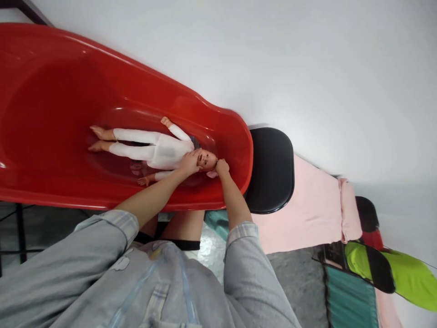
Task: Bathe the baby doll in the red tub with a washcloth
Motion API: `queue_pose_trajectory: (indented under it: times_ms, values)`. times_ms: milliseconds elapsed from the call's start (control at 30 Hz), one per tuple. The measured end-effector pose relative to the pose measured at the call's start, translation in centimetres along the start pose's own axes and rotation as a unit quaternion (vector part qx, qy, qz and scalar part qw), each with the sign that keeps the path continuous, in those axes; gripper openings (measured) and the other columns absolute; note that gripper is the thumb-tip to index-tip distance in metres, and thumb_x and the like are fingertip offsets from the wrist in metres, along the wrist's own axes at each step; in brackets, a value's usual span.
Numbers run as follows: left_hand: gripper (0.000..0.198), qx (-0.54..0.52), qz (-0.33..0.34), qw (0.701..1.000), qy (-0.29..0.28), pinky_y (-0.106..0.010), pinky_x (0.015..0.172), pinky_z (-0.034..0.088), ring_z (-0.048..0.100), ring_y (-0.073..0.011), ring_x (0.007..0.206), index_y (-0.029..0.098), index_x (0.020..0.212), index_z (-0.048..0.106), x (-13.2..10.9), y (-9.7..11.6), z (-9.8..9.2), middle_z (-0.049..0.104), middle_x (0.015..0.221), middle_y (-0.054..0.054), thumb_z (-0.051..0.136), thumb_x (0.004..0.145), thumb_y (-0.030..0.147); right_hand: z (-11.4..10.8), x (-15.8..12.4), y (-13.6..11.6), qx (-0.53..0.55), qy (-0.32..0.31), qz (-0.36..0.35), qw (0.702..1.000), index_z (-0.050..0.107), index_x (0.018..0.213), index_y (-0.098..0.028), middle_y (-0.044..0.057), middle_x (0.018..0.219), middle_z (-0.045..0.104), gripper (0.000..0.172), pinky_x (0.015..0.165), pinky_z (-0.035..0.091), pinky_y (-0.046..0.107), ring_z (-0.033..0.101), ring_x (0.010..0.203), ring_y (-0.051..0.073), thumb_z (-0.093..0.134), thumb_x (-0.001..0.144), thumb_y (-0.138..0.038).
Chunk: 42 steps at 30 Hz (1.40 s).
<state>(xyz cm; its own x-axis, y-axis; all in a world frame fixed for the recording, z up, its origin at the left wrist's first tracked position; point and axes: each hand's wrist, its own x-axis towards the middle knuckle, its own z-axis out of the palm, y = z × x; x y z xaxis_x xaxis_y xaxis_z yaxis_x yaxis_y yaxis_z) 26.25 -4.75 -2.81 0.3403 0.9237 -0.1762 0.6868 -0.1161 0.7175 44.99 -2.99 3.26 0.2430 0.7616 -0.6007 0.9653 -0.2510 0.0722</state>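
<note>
A baby doll [170, 151] in white long-sleeved clothes lies face up inside a red bathtub [235, 136], its head to the right and bare feet to the left. My left hand [190, 162] grips the doll at the neck and jaw, thumb and fingers on either side of the chin. At the top of the doll's head, my right hand [222, 167] is closed on a small pink cloth [212, 174], whose edge shows below the fingers. Part of that cloth is hidden in the hand.
Right of the tub stands a black padded seat [271, 168]. Beyond it are a pink cover [307, 205], a rolled pink cloth [350, 209], a teal cover [351, 296] and lime-green fabric [409, 273] by dark chairs. A white wall [290, 59] runs along the tub's far side.
</note>
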Motion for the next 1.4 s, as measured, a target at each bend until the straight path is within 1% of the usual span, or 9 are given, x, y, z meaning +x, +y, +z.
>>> queue_pose_trajectory:
  times_ms: [100, 233, 367, 533, 700, 933, 1067, 1267, 1400]
  values:
    - [0.099, -0.001, -0.005, 1.000, 0.010, -0.046, 0.136, 0.049, 0.061, -0.0418, 0.161, 0.014, 0.182, 0.051, -0.1, 0.2, 0.1, 0.056, 0.181, -0.020, 0.091, 0.092, 0.024, -1.3, -1.9, 0.3, -0.025, -0.028, 0.007, 0.999, 0.080, 0.155, -0.012, 0.029, 0.164, 0.069, 0.056, 0.120, 0.066, 0.042, 0.077, 0.147, 0.040, 0.093, 0.103, -0.028]
    - [0.100, -0.002, -0.008, 1.000, 0.008, -0.048, 0.138, 0.046, 0.060, -0.0425, 0.162, 0.012, 0.184, 0.050, 0.0, 0.4, 0.1, 0.052, 0.184, -0.021, 0.091, 0.093, 0.023, -2.4, -4.9, 0.6, -0.036, -0.020, -0.031, 0.999, 0.084, 0.146, -0.014, 0.022, 0.165, 0.066, 0.035, 0.121, 0.062, 0.039, 0.079, 0.141, 0.036, 0.071, 0.118, -0.032]
    - [0.100, -0.001, -0.006, 1.000, 0.005, -0.048, 0.140, 0.043, 0.055, -0.0417, 0.167, 0.006, 0.184, 0.048, 0.1, 0.5, 0.3, 0.050, 0.184, -0.025, 0.091, 0.095, 0.017, -2.0, -7.4, -0.4, -0.026, 0.020, -0.076, 0.997, 0.069, 0.161, -0.015, 0.019, 0.167, 0.065, 0.042, 0.120, 0.060, 0.038, 0.078, 0.141, 0.033, 0.058, 0.120, -0.018]
    - [0.099, -0.002, -0.007, 1.000, 0.005, -0.047, 0.139, 0.044, 0.057, -0.0415, 0.165, 0.006, 0.183, 0.050, 0.1, 0.5, 0.3, 0.052, 0.183, -0.025, 0.093, 0.095, 0.017, -0.7, -7.5, -1.9, 0.062, 0.049, -0.012, 0.997, 0.057, 0.163, -0.006, 0.028, 0.166, 0.067, 0.048, 0.120, 0.061, 0.041, 0.076, 0.146, 0.038, 0.064, 0.121, -0.026]
    - [0.097, -0.007, -0.011, 1.000, 0.007, -0.047, 0.135, 0.050, 0.063, -0.0432, 0.158, 0.005, 0.180, 0.052, 0.1, 0.5, 0.1, 0.059, 0.177, -0.025, 0.095, 0.095, 0.023, 0.5, -4.7, -1.9, 0.123, -0.022, 0.053, 0.991, 0.054, 0.168, -0.002, 0.033, 0.159, 0.072, 0.083, 0.117, 0.065, 0.040, 0.076, 0.148, 0.041, 0.092, 0.106, -0.041]
    - [0.102, -0.008, -0.007, 1.000, 0.014, -0.047, 0.132, 0.052, 0.065, -0.0441, 0.154, 0.011, 0.179, 0.054, 0.0, 0.3, 0.2, 0.063, 0.173, -0.023, 0.097, 0.088, 0.024, 1.8, -0.8, -0.6, 0.120, -0.076, 0.111, 0.984, 0.032, 0.186, 0.009, 0.043, 0.169, 0.061, 0.129, 0.119, 0.065, 0.040, 0.071, 0.157, 0.041, 0.101, 0.095, -0.053]
    - [0.097, -0.005, -0.007, 1.000, 0.010, -0.048, 0.131, 0.052, 0.066, -0.0436, 0.153, 0.013, 0.178, 0.054, 0.0, 0.1, 0.4, 0.062, 0.174, -0.022, 0.095, 0.090, 0.027, 2.3, -0.2, -0.8, 0.082, -0.059, 0.130, 0.986, 0.046, 0.183, 0.004, 0.041, 0.168, 0.062, 0.115, 0.121, 0.065, 0.044, 0.070, 0.159, 0.043, 0.101, 0.097, -0.050]
    - [0.099, -0.005, -0.003, 1.000, 0.011, -0.047, 0.132, 0.051, 0.065, -0.0430, 0.155, 0.011, 0.178, 0.053, -0.1, 0.1, 0.5, 0.062, 0.175, -0.022, 0.095, 0.090, 0.024, 1.0, -1.0, 0.1, 0.063, -0.093, 0.080, 0.990, 0.086, 0.149, -0.014, 0.022, 0.146, 0.084, 0.055, 0.117, 0.066, 0.037, 0.081, 0.144, 0.037, 0.096, 0.102, -0.039]
    - [0.097, -0.007, 0.000, 1.000, 0.013, -0.048, 0.136, 0.048, 0.061, -0.0422, 0.159, 0.012, 0.182, 0.050, 0.1, 0.0, 0.7, 0.058, 0.180, -0.021, 0.091, 0.095, 0.025, 0.3, -2.3, 0.2, 0.059, -0.080, 0.059, 0.993, 0.081, 0.158, -0.015, 0.022, 0.158, 0.079, 0.067, 0.121, 0.063, 0.038, 0.077, 0.151, 0.037, 0.088, 0.109, -0.060]
